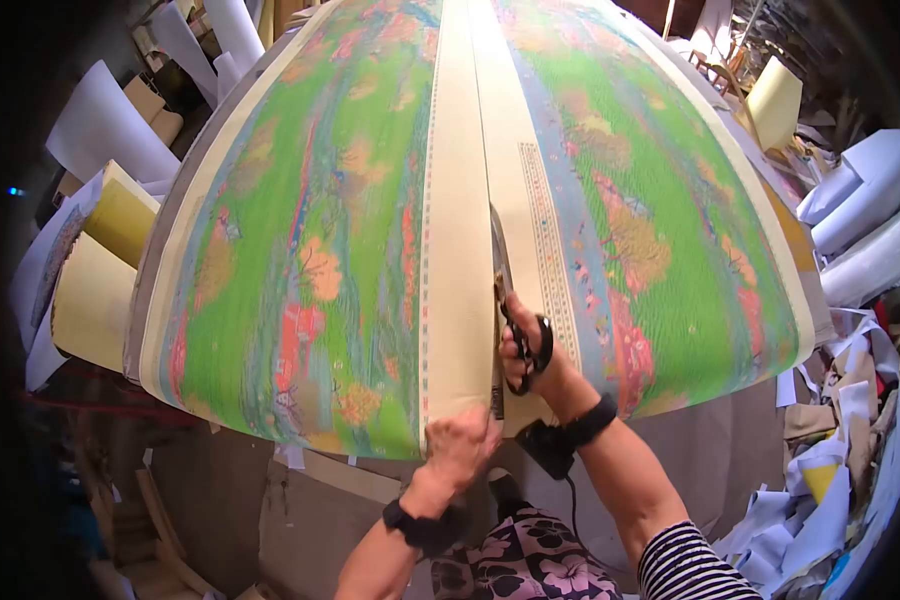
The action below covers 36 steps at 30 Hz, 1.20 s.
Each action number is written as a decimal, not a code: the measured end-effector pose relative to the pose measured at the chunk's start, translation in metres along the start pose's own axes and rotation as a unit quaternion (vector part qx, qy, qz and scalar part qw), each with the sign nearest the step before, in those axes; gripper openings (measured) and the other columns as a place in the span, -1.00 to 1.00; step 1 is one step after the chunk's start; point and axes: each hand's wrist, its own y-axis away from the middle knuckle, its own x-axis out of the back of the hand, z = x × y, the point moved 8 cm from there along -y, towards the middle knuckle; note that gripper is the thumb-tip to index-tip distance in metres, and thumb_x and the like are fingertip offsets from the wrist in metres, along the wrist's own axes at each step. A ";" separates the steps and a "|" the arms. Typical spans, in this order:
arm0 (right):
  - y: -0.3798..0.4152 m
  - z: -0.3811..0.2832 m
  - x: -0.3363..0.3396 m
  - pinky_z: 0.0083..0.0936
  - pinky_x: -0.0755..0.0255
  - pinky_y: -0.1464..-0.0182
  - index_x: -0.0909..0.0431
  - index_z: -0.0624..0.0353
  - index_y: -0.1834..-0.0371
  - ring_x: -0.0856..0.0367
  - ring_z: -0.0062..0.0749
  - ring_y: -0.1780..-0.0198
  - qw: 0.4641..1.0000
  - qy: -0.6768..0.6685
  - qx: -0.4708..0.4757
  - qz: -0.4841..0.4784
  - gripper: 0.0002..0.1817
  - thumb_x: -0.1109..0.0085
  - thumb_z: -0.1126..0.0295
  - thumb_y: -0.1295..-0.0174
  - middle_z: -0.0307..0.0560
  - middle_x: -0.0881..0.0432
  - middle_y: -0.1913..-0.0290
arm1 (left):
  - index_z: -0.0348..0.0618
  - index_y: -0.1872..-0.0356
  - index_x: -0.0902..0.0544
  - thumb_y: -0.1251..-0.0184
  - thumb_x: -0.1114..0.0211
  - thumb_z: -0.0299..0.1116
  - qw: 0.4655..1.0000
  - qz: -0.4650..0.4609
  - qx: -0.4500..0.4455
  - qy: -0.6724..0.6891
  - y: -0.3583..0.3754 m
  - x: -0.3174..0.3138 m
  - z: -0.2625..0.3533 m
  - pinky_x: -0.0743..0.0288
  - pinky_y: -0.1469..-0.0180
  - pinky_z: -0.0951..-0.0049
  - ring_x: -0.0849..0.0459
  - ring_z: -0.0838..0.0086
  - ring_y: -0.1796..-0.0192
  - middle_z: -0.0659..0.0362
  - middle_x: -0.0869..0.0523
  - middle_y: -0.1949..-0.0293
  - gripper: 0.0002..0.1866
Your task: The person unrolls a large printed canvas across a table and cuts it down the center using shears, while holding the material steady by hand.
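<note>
A wide printed sheet (pixel 360 220) with green, blue and pink landscape patterns and cream margins lies draped before me. Along its cream middle band (pixel 460 200) runs a long straight slit. My right hand (pixel 530 350) is closed round the black handles of a pair of scissors (pixel 542 340). Their dark blades point away from me, along the slit. At the sheet's near edge, my left hand (pixel 460 442) is closed in a pinch on the cream band, left of the slit. The tips of its fingers are partly hidden.
Rolls of white and cream sheet material stand at the left (pixel 100 290) and right (pixel 860 190). A heap of offcuts (pixel 840 470) lies at the lower right. Grey flat boards (pixel 340 510) lie on the floor below the sheet's near edge.
</note>
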 end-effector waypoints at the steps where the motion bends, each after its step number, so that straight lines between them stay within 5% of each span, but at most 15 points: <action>1: 0.012 0.001 0.002 -0.70 0.02 0.89 -0.23 0.02 0.75 -0.09 -0.67 0.91 0.999 0.035 0.026 0.031 -0.56 0.01 -0.10 0.08 -0.38 -0.18 0.86 | -0.14 0.73 -0.37 0.19 -0.12 -0.42 1.000 0.002 -0.002 0.002 0.008 0.002 0.004 -0.30 0.66 0.35 -0.45 0.24 0.70 0.07 -0.42 0.78 -0.89; 10: 0.099 0.092 0.005 -0.72 0.03 0.89 -0.20 0.07 0.74 -0.13 -0.66 0.90 0.998 0.018 0.013 0.060 -0.60 0.02 0.03 -0.01 -0.34 -0.19 0.83 | -0.10 0.80 -0.34 0.28 -0.12 -0.51 0.998 0.001 0.052 0.039 0.126 0.011 0.032 -0.18 0.71 0.35 -0.36 0.25 0.76 0.11 -0.36 0.81 -0.87; 14: 0.108 0.119 0.012 -0.73 0.03 0.89 -0.19 0.06 0.75 -0.12 -0.67 0.90 0.996 0.003 -0.015 0.090 -0.62 0.01 0.09 -0.03 -0.36 -0.19 0.83 | -0.10 0.73 -0.34 0.24 -0.13 -0.45 0.991 -0.099 0.066 0.062 0.166 -0.017 0.024 -0.27 0.66 0.36 -0.43 0.32 0.69 0.15 -0.39 0.78 -0.88; 23: 0.016 0.016 0.001 -0.67 0.05 0.90 -0.18 0.02 0.76 -0.06 -0.64 0.93 0.997 0.030 0.021 0.075 -0.54 -0.05 -0.10 0.13 -0.36 -0.17 0.87 | -0.10 0.73 -0.37 0.28 -0.10 -0.47 0.988 -0.100 0.085 0.079 0.173 -0.036 0.010 -0.29 0.62 0.40 -0.45 0.29 0.66 0.13 -0.42 0.73 -0.93; 28: 0.003 0.003 -0.004 -0.69 0.05 0.87 -0.22 0.01 0.80 -0.02 -0.66 0.91 0.999 0.006 -0.009 0.045 -0.48 -0.01 -0.22 0.20 -0.37 -0.16 0.87 | -0.15 0.62 -0.41 0.16 -0.22 -0.23 0.983 -0.139 0.069 0.093 0.130 -0.025 0.011 -0.30 0.58 0.39 -0.46 0.30 0.60 0.10 -0.45 0.67 -0.77; 30: 0.002 -0.006 -0.007 -0.69 0.05 0.86 -0.23 0.01 0.81 -0.03 -0.65 0.91 0.999 -0.006 -0.022 0.025 -0.47 0.00 -0.24 0.21 -0.36 -0.16 0.86 | -0.21 0.54 -0.40 0.21 -0.27 -0.16 0.999 0.027 0.017 0.044 0.062 0.026 0.020 -0.29 0.49 0.36 -0.45 0.25 0.53 0.07 -0.45 0.59 -0.66; 32: 0.002 -0.013 -0.014 -0.69 0.06 0.84 -0.24 0.04 0.81 -0.04 -0.65 0.89 0.997 -0.040 -0.059 -0.011 -0.44 0.02 -0.27 0.22 -0.36 -0.17 0.85 | -0.26 0.21 -0.31 0.29 -0.29 -0.24 0.998 0.056 0.020 -0.031 -0.006 0.039 0.017 -0.22 0.22 0.30 -0.40 0.20 0.23 0.02 -0.42 0.27 -0.45; 36: 0.002 -0.033 -0.016 -0.67 -0.06 0.77 -0.22 0.02 0.77 -0.12 -0.62 0.85 0.993 -0.054 -0.088 -0.055 -0.46 -0.03 -0.26 0.25 -0.36 -0.22 0.82 | -0.27 0.01 -0.18 0.31 -0.23 -0.28 0.981 0.088 0.038 -0.168 -0.089 0.000 0.001 -0.07 0.00 0.26 -0.24 0.19 -0.03 -0.03 -0.28 0.02 -0.29</action>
